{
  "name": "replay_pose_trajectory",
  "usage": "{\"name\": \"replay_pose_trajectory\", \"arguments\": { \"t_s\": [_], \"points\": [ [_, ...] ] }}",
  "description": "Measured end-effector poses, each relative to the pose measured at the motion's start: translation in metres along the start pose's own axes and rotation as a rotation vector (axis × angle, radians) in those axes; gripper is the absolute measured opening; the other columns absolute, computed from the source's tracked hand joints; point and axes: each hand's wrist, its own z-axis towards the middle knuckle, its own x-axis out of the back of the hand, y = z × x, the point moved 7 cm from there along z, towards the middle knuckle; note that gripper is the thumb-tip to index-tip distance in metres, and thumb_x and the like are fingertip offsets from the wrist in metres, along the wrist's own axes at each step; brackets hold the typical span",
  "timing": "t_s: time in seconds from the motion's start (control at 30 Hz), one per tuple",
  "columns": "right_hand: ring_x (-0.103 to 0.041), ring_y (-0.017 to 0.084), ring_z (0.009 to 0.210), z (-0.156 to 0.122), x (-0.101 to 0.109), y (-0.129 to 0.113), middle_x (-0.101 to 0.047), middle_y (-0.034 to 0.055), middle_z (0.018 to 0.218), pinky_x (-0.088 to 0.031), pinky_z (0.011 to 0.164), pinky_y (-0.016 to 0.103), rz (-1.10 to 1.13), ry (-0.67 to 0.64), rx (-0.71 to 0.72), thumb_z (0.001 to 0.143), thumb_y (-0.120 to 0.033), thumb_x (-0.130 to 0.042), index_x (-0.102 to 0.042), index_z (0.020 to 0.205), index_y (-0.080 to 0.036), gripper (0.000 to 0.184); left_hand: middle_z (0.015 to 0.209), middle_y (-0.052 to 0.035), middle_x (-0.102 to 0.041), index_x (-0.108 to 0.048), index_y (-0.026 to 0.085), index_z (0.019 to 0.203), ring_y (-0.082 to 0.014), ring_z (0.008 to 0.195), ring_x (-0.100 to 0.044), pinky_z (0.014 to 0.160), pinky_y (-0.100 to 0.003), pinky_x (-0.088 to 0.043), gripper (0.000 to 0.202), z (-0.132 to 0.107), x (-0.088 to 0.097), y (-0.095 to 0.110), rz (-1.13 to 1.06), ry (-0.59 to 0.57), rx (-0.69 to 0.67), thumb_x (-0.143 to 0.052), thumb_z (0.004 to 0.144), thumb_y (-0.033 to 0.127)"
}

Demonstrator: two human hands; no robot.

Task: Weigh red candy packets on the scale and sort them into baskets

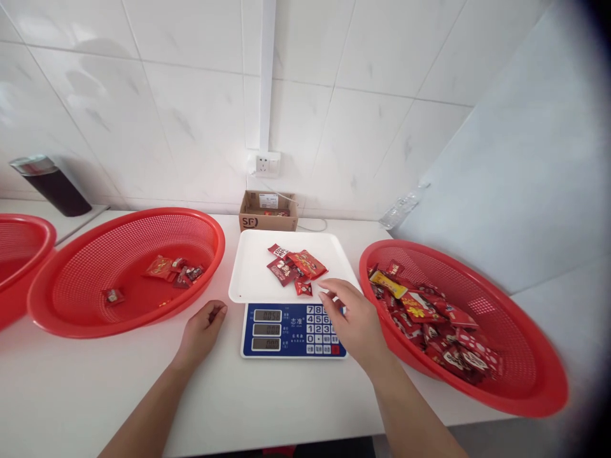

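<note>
My left hand (204,327) rests on the white table with its fingers curled in, left of the digital scale, and nothing shows in it. Over the right part of the keypad (315,329), my right hand (348,312) has thumb and forefinger apart, holding nothing. Its fingertips are close to a small red packet (303,288) at the front of the white weighing pan (248,267). Behind that packet lie a larger red packet (308,263), a dark red packet (281,270) and a red-and-white one (277,250). The scale's display (267,316) is lit with digits.
A red basket (525,331) full of wrapped snacks stands at right. Another red basket (95,280) with several packets is at left, and part of a third basket (23,254) shows beyond. Behind the scale are a cardboard box (268,222), a clear bottle (403,207) and a dark flask (57,187).
</note>
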Motion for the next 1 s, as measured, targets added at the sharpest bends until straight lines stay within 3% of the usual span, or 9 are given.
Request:
{"name": "replay_pose_trajectory", "arguments": {
  "t_s": [0.2,0.4,0.5,0.63,0.73,1.0],
  "points": [
    [-0.064,0.016,0.080,-0.029,0.015,0.006,-0.068,0.0038,0.089,-0.053,0.068,0.027,-0.020,-0.002,0.026,0.087,-0.027,-0.048,-0.061,0.096,-0.022,0.017,0.071,0.0020,-0.059,-0.054,0.022,0.081,-0.0150,0.066,-0.055,0.062,-0.024,-0.043,0.030,-0.001,0.001,0.003,-0.003,-0.002,0.008,-0.043,0.077,0.049],
    [-0.063,0.014,0.065,-0.078,0.019,0.042,-0.069,0.0024,0.079,-0.052,0.060,0.024,-0.067,-0.005,-0.030,0.085,-0.029,-0.049,-0.063,0.093,-0.022,0.017,0.071,0.0022,-0.059,-0.055,0.022,0.082,-0.0147,0.066,-0.055,0.062,-0.024,-0.043,0.030,0.000,0.000,0.003,-0.001,0.001,0.014,-0.044,0.077,0.049],
    [-0.062,0.015,0.064,-0.101,0.020,0.070,-0.067,0.0033,0.078,-0.052,0.059,0.025,-0.088,0.062,-0.182,0.085,-0.034,-0.048,-0.063,0.090,-0.021,0.021,0.072,0.0023,-0.059,-0.055,0.022,0.083,-0.0146,0.066,-0.054,0.063,-0.024,-0.042,0.030,0.001,-0.001,0.002,0.003,0.000,0.016,-0.044,0.077,0.049],
    [-0.062,0.020,0.085,-0.123,0.015,0.104,-0.063,0.0102,0.102,-0.053,0.072,0.032,-0.056,0.168,-0.393,0.084,-0.042,-0.047,-0.059,0.102,-0.019,0.032,0.073,0.0025,-0.059,-0.054,0.022,0.084,-0.0140,0.066,-0.053,0.063,-0.024,-0.042,0.031,0.001,-0.001,0.000,0.006,0.004,0.019,-0.043,0.078,0.050],
    [-0.055,0.023,0.107,-0.127,0.000,0.120,-0.054,0.0146,0.122,-0.048,0.087,0.038,0.074,0.135,-0.495,0.084,-0.047,-0.044,-0.050,0.119,-0.017,0.046,0.073,0.0024,-0.059,-0.055,0.022,0.085,-0.0139,0.065,-0.053,0.063,-0.024,-0.042,0.031,0.001,-0.001,0.001,0.013,0.005,0.015,-0.043,0.079,0.050],
    [-0.037,0.024,0.127,-0.111,-0.022,0.135,-0.043,0.0110,0.137,-0.031,0.105,0.044,0.311,0.066,-0.640,0.083,-0.056,-0.041,-0.044,0.131,-0.019,0.061,0.072,0.0006,-0.058,-0.056,0.021,0.085,-0.0153,0.065,-0.053,0.064,-0.027,-0.044,0.037,-0.001,0.001,-0.001,0.000,0.020,0.050,-0.042,0.079,0.055]
  ]
}}
